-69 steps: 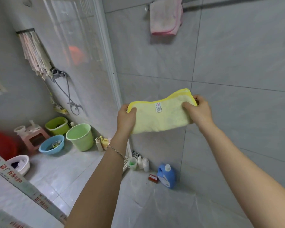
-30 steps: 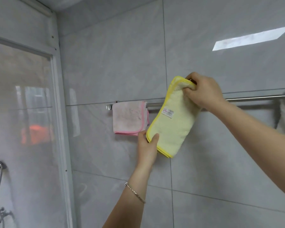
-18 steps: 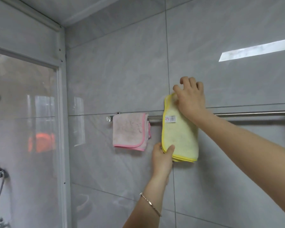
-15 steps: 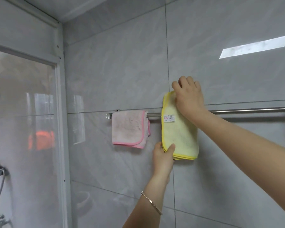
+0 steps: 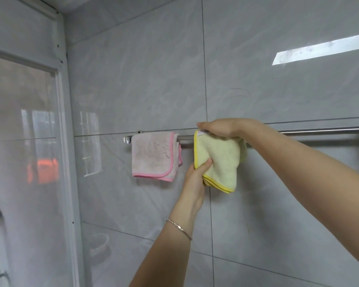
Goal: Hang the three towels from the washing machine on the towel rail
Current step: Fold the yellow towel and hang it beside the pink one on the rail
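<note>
Pale yellow terry towel w/ yellow trim (image 5: 218, 160) hangs folded over chrome towel rail (image 5: 319, 129). R hand (image 5: 222, 128) lies palm-down on its top fold, fingers straight. L hand (image 5: 196, 177), below R, pinches towel's lower-left edge, thumb in front. Pale pink towel w/ pink trim (image 5: 151, 156) hangs on rail just left of both hands.

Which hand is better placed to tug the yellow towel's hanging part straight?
Left. The left hand pinches the yellow towel at its lower edge, below the rail; the right hand rests on the top fold, pinning it.
</note>
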Action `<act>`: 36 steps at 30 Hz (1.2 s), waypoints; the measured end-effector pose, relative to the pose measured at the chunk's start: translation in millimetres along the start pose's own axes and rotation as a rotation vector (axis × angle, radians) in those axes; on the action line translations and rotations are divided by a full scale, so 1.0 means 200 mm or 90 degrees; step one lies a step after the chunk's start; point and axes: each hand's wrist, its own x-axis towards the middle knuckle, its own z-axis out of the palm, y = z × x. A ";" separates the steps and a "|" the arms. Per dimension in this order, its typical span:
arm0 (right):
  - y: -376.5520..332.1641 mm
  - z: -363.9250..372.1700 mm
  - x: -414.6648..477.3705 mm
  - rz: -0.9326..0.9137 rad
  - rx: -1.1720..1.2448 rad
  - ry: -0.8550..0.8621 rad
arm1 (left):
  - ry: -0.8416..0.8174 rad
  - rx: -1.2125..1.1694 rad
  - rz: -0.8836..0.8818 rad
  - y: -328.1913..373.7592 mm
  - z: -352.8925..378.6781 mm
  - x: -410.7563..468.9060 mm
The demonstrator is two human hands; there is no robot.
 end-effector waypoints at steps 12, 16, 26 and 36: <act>0.07 0.14 -0.17 -0.169 0.007 0.612 | 0.040 0.080 0.012 0.02 -0.01 -0.01; 0.16 0.31 -0.31 -0.095 0.166 0.691 | 0.068 0.106 0.050 0.02 -0.04 -0.04; 0.17 0.52 -0.35 -0.018 0.281 0.467 | 0.197 0.134 0.116 0.04 -0.06 -0.05; 0.19 0.54 -0.36 -0.038 0.263 0.523 | 0.135 0.197 0.092 0.05 -0.02 -0.12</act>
